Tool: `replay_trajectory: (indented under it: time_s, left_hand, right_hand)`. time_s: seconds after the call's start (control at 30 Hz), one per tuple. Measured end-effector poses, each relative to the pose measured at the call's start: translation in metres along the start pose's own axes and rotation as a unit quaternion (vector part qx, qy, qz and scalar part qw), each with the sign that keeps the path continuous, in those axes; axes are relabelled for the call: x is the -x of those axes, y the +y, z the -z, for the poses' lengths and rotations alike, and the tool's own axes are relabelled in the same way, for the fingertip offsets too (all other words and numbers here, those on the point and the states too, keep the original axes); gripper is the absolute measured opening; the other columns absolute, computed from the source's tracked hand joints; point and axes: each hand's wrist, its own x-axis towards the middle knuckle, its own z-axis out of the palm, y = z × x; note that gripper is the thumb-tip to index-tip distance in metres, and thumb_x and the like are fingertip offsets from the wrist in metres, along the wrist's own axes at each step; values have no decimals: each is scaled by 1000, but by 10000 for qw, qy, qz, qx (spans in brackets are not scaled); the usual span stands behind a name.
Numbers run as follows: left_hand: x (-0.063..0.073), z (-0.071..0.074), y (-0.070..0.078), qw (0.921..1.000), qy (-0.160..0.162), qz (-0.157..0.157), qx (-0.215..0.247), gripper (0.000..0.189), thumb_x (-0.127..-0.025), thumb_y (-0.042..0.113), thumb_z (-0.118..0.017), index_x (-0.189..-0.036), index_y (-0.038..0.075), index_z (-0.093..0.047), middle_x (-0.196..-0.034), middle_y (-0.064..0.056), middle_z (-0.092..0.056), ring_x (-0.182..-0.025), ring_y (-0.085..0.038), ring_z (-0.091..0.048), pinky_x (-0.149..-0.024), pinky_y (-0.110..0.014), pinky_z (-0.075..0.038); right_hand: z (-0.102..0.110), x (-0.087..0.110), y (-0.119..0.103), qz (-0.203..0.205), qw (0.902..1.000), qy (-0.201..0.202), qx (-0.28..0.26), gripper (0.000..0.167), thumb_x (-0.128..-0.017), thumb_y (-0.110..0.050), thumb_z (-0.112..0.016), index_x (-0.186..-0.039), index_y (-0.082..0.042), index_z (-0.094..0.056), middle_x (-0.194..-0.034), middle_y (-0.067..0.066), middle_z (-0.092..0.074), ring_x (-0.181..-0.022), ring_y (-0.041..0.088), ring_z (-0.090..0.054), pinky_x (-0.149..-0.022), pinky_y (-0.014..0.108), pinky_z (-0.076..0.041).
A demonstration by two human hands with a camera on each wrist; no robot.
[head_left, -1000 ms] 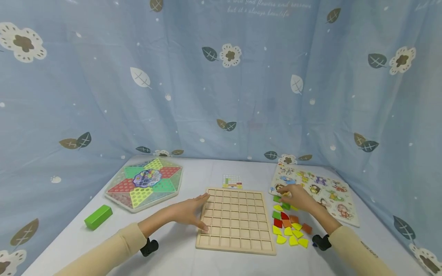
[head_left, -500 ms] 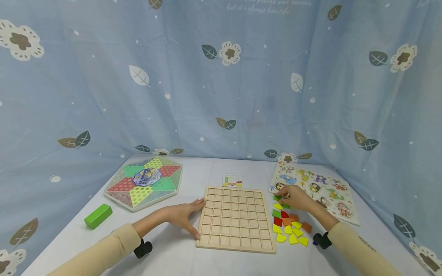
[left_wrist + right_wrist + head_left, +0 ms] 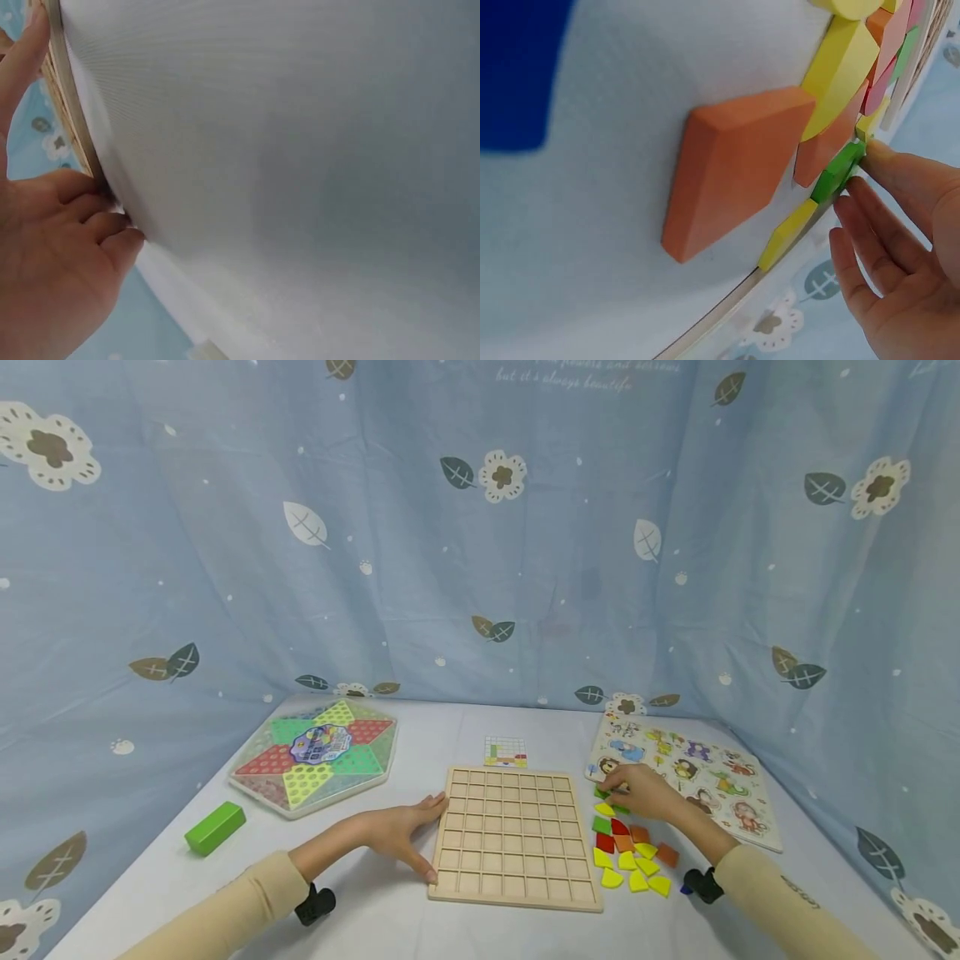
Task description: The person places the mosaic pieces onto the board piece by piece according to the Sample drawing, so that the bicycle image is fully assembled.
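In the head view, my left hand [image 3: 401,837] is at the left edge of a wooden grid board [image 3: 517,835], thumb and fingers spread along it. The left wrist view shows the fingertips right at the board's edge [image 3: 75,112]. My right hand [image 3: 647,792] is lowered over loose coloured tiles right of the board. Its thumb and fingertips pinch a green tile [image 3: 844,169], partly hidden by the fingers. Close by lie a green square tile [image 3: 602,825], a red tile [image 3: 605,842], orange tiles [image 3: 624,843] and several yellow tiles [image 3: 612,878].
An animal puzzle board [image 3: 682,772] lies behind the right hand. A small pattern card [image 3: 505,752] sits beyond the grid board. On the left are a hexagonal star game board [image 3: 315,756] and a green box [image 3: 215,828]. A patterned blue curtain [image 3: 480,543] stands behind the table.
My left hand has drawn back slightly to the left, its thumb moving from over the grid to the board's near left corner. The right hand stays at the green tiles, almost still.
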Motion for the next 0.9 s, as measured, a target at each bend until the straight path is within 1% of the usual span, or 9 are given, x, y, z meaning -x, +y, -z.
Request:
replay_trajectory:
  time_s: [0.13, 0.27, 0.4, 0.53, 0.63, 0.8, 0.9]
  left_hand:
    - [-1, 1, 2, 10000, 9, 65, -17, 110, -73, 39, -84, -151, -4, -20, -160, -16, -10, -145, -35, -12, -114, -49, -18]
    - [-2, 1, 3, 9999, 33, 104, 22, 111, -71, 39, -85, -151, -4, -21, -159, -16, -12, -145, -34, -13, -114, -49, -19]
    - [-2, 0, 3, 10000, 79, 36, 41, 111, -70, 39, -85, -150, -5, -22, -159, -17, -13, -145, -35, -14, -113, -49, -19]
    - [-2, 0, 0, 9999, 140, -18, 46, 108, -72, 40, -84, -150, -4, -23, -159, -16, -15, -144, -35, -15, -114, -49, -19]
    - [-2, 1, -3, 9994, 347, -77, -31, 102, -74, 40, -82, -148, -4, -29, -157, -18, -22, -143, -36, -21, -113, -49, -22]
    - [-4, 0, -5, 9962, 852, -192, -11, 92, -72, 35, -84, -140, -10, -41, -147, -23, -38, -136, -38, -35, -109, -49, -29]
    - [-6, 0, -5, 9951, 980, -158, 41, 90, -70, 32, -86, -137, -11, -44, -144, -24, -42, -134, -38, -39, -108, -49, -31]
  right_hand:
    - [2, -2, -2, -6, 10000, -46, -70, 17, -85, -4, -72, -101, -1, -73, -97, 9, -71, -81, 19, -64, -59, 23, -50]
    - [2, -6, -4, 28, 9999, -134, -79, 15, -84, -1, -72, -99, -2, -71, -89, 6, -69, -78, 16, -63, -63, 24, -52]
    - [-1, -12, -6, -234, 9996, -124, -66, 12, -84, -2, -72, -96, -3, -69, -85, 2, -66, -74, 13, -59, -65, 26, -52]
    - [-4, -17, -10, -536, 9985, -52, 38, 12, -83, -3, -74, -93, -3, -69, -81, 0, -63, -71, 11, -54, -63, 26, -50]
    - [-5, -19, -13, -567, 9984, -15, 87, 13, -81, -4, -75, -93, -4, -70, -79, 0, -62, -69, 12, -52, -62, 27, -49]
    - [-6, -21, -14, -395, 9992, -1, 27, 14, -79, -4, -77, -92, -4, -71, -80, 2, -63, -69, 12, -54, -61, 27, -49]
    - [-7, -21, -14, -345, 9994, 6, -76, 14, -79, -4, -77, -91, -3, -71, -81, 3, -64, -71, 12, -57, -63, 26, -50]
